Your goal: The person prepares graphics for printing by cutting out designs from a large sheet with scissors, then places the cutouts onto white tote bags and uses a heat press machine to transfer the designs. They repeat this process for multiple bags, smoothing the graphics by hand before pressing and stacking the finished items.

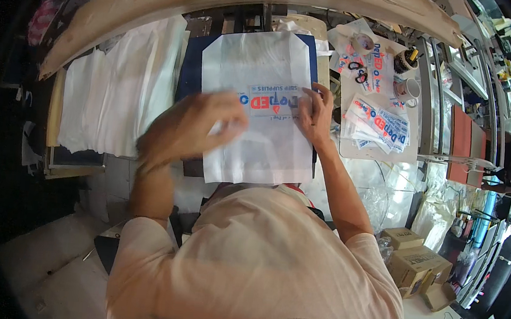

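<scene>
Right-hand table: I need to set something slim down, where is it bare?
Apparently a narrow strip between the printed pile and the near edge of the table. Farther back it is crowded: scissors, white mug, black holder.

2 hands show: 1 left hand (210,122) and 1 right hand (317,113). Under them lies 1 white sheet (256,153) bearing 1 printed patch (266,103). Beyond the right hand: 1 pair of scissors (360,72), 1 white mug (402,90), perhaps 4 or more overlapping printed slips (380,125), 3 cardboard boxes (416,265).

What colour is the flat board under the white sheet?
The flat board is dark blue; head view.
</scene>
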A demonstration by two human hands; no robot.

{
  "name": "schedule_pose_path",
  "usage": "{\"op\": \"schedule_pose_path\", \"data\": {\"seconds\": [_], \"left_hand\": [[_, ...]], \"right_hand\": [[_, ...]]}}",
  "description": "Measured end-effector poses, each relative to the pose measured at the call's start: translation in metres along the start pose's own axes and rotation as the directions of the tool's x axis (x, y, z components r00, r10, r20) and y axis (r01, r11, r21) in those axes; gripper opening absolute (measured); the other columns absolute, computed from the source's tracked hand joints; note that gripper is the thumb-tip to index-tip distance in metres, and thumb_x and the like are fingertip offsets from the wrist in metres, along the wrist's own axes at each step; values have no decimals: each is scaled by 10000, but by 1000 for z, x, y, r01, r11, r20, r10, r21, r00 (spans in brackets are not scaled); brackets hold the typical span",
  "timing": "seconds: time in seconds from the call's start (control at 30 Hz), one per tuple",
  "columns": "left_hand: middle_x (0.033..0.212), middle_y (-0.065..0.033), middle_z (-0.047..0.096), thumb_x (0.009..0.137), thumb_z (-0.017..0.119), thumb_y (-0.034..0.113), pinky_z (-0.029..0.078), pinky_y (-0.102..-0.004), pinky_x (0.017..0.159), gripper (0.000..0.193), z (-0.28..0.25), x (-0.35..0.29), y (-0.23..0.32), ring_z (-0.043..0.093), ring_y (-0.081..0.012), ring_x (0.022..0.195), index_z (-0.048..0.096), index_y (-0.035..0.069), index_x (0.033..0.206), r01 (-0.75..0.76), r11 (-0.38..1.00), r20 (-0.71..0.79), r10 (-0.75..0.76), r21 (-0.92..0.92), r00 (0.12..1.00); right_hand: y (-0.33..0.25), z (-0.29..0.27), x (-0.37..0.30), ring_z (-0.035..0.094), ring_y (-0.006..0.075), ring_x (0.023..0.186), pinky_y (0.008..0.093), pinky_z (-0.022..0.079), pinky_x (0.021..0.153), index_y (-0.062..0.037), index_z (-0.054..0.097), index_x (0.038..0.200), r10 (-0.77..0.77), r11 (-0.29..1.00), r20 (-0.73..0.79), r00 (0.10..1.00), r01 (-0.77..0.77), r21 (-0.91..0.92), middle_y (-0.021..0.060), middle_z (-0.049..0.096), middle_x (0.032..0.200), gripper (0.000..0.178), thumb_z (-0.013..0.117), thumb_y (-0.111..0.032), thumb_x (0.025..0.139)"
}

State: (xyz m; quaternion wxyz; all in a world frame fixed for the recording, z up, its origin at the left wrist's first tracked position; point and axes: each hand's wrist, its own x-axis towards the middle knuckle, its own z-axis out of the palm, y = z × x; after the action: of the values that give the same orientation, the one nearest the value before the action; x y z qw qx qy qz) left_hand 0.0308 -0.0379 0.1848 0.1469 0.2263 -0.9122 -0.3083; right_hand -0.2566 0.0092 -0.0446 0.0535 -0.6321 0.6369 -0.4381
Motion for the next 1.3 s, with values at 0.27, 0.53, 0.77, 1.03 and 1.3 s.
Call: {"op": "schedule_pose_path", "data": {"seconds": [0.27,0.53,0.77,1.03,1.3], "left_hand": [[801,-111,612,849,798,198,485,-397,649,242,-123,-49,77,618,-281,700,626,29,852,-183,923,220,111,339,969],[740,-101,575,844,803,222,445,-412,598,280,-164,2,66,595,-293,653,591,45,797,-160,779,-47,235,606,971],[686,-92,543,840,807,243,410,-426,553,321,-137,-27,144,574,-303,611,561,59,748,-208,807,-180,359,552,916],[632,-80,511,860,793,282,376,-425,508,388,151,-93,115,555,-303,568,521,72,679,70,987,-248,-31,147,968],[640,-94,532,917,734,301,419,-405,546,365,173,-98,90,562,-276,584,574,46,712,249,966,-429,-199,63,881]], "right_hand": [[20,5,-17,610,152,851,305,506,794,-4,614,934,506,751,-119,854,-369,548,94,658,921,284,755,-250,955],[24,-24,-109,531,89,703,274,456,662,-91,567,765,670,576,83,738,-586,570,-9,602,779,436,669,-447,996],[35,-39,-189,640,141,754,305,485,683,-60,648,869,753,378,273,598,-734,564,49,699,844,450,625,-489,1004],[63,-75,-229,624,127,643,263,480,558,-43,626,985,644,437,377,666,-724,534,52,679,785,238,749,-242,941],[-42,-105,-167,534,100,498,276,440,479,-14,605,850,611,574,281,740,-659,486,39,562,572,355,669,-325,1007]]}}
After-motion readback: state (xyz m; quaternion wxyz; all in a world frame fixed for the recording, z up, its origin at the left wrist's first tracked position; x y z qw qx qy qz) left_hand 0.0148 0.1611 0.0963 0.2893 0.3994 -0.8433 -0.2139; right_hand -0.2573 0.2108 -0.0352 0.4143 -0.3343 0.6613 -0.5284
